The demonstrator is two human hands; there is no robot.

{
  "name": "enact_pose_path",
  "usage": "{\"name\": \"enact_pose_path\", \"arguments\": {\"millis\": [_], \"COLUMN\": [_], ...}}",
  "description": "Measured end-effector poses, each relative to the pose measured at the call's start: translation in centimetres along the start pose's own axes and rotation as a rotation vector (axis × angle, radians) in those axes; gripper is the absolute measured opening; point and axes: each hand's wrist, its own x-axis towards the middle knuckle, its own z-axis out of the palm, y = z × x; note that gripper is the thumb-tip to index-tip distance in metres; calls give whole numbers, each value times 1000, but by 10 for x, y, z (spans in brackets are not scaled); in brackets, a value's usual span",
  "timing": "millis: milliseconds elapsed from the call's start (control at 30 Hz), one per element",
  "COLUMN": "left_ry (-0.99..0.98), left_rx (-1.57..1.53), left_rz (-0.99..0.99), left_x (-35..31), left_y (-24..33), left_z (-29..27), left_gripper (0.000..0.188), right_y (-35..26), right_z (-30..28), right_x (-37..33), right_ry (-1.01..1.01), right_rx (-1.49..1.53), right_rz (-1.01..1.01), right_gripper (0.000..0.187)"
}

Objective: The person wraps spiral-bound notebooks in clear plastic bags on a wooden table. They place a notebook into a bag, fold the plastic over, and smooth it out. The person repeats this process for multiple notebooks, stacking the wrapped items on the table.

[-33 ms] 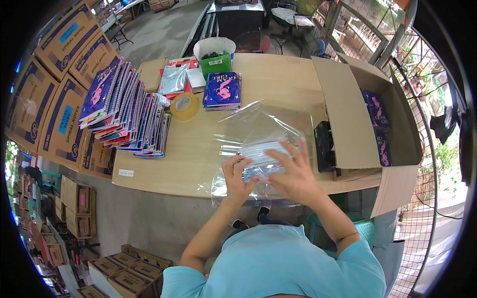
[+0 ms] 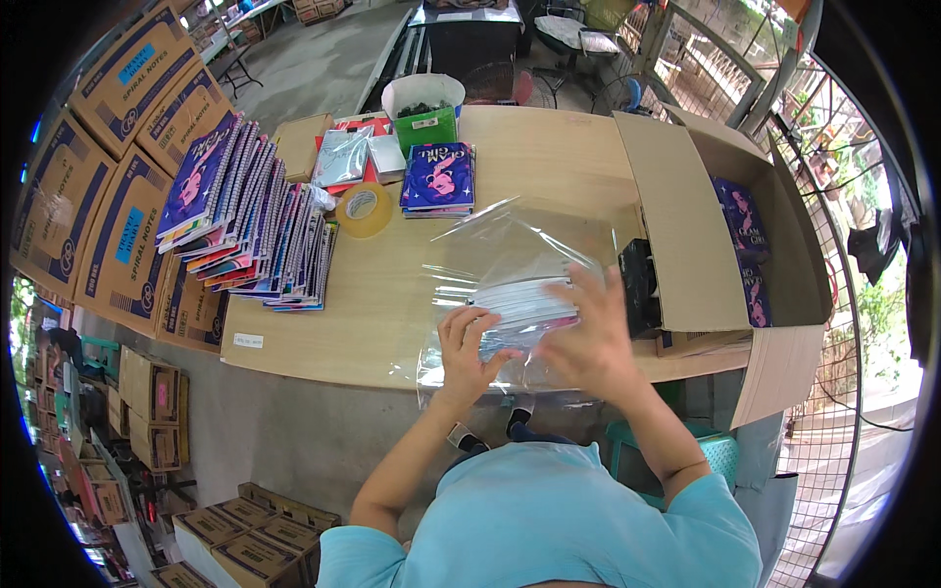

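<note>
A clear plastic bag (image 2: 554, 230) lies at the front of the table, around a stack of notebooks (image 2: 524, 297) with its pale page edges up. My left hand (image 2: 467, 351) grips the left end of the stack through the plastic, with fingers curled over the top and the thumb on the near side. At the right end, my right hand (image 2: 596, 331) is blurred by motion, its fingers spread over the plastic and holding nothing I can see.
Spiral notebooks (image 2: 260, 220) lean in a long pile at left, beside stacked cartons (image 2: 123, 211). Behind are a tape roll (image 2: 365, 210), a small pile of purple notebooks (image 2: 438, 179) and a green box (image 2: 427, 127). An open carton (image 2: 686, 225) holding notebooks stands at right, by a black box (image 2: 639, 289).
My right hand has shifted slightly right, off the middle of the stack toward its right end. My left hand stays in place on the stack.
</note>
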Motion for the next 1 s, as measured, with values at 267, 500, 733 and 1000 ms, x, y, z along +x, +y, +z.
{"name": "enact_pose_path", "arguments": {"millis": [267,500,733,1000], "left_ry": [-504,-676,-818,-984], "left_rx": [169,212,217,199], "left_rz": [299,327,473,511], "left_x": [48,62,88,109], "left_y": [9,-8,-14,-19], "left_z": [-51,-57,-57,-45], "left_gripper": [63,79,79,95], "right_y": [53,34,104,75], "right_z": [-37,-94,-19,37], "right_x": [41,85,98,109], "right_ry": [398,-684,-1008,-857], "right_rx": [-161,-89,-244,64], "right_rz": [389,-325,-476,-571], "right_gripper": [25,30,27,12]}}
